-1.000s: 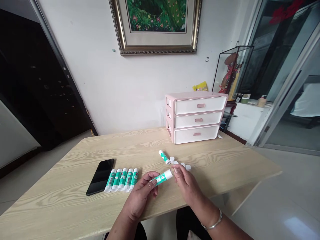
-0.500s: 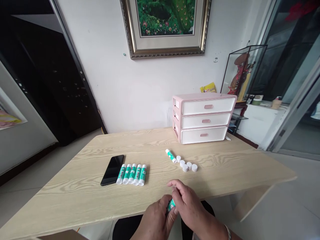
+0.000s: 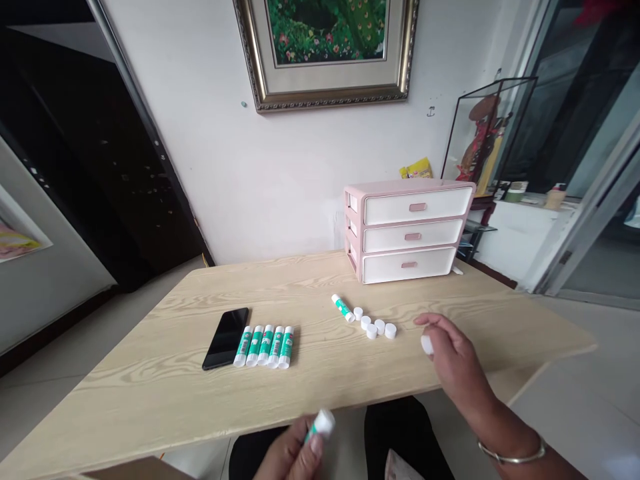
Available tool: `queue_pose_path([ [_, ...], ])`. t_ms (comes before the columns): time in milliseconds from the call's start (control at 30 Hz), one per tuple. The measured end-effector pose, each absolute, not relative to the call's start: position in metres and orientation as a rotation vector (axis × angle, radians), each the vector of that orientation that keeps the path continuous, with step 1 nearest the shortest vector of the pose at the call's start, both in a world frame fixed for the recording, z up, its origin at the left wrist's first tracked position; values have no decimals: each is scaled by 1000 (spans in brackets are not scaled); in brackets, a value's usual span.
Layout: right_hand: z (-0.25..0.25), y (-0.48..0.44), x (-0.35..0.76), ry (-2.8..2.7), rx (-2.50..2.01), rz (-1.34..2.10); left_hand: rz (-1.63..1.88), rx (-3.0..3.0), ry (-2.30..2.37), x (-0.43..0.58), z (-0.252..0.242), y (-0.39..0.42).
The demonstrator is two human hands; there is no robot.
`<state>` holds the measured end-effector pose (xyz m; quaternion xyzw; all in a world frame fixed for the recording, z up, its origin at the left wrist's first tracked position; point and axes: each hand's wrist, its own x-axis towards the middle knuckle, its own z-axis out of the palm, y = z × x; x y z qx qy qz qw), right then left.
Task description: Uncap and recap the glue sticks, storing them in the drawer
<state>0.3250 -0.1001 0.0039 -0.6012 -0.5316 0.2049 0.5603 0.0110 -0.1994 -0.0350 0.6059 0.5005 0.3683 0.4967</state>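
My left hand (image 3: 290, 457) sits low at the table's near edge, closed around a green and white glue stick (image 3: 320, 425) whose open end points up. My right hand (image 3: 450, 357) hovers over the right part of the wooden table (image 3: 320, 373), pinching a small white cap (image 3: 427, 344). Several loose white caps (image 3: 375, 325) lie in a cluster just left of that hand, beside a lone glue stick (image 3: 343, 308). A row of several capped glue sticks (image 3: 266, 346) lies further left.
A black phone (image 3: 226, 337) rests beside the row of sticks. A pink three-drawer organiser (image 3: 407, 230) stands at the table's back right, drawers closed. A framed picture (image 3: 325, 50) hangs on the wall. A glass display case (image 3: 487, 133) stands behind on the right.
The hands came together at the table's edge, then parted. My right hand has moved right with the white cap, and my left hand has dropped lower with the uncapped stick.
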Motion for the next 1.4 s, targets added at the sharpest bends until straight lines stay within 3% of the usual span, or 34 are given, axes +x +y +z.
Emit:
queue_pose_path([
  [133, -7, -82, 331, -1213, -1504, 363, 1088, 1707, 1551, 12, -34, -166],
  [300, -41, -59, 330, -1157, -1584, 439, 1024, 2077, 1881, 33, -24, -121],
  [567, -40, -57, 326, -1172, -1611, 475, 341, 2254, 2430, 52, -9, -91],
  [800, -60, -50, 329, -1278, -1585, 499, 153, 2395, 2463, 47, -25, -89],
  [1000, -65, -41, 333, -1317, -1590, 498, 355, 2304, 2467, 40, -29, -94],
  [1400, -26, -16, 318, -1610, -1652, 379, 619, 2255, 2397, 31, -42, -92],
])
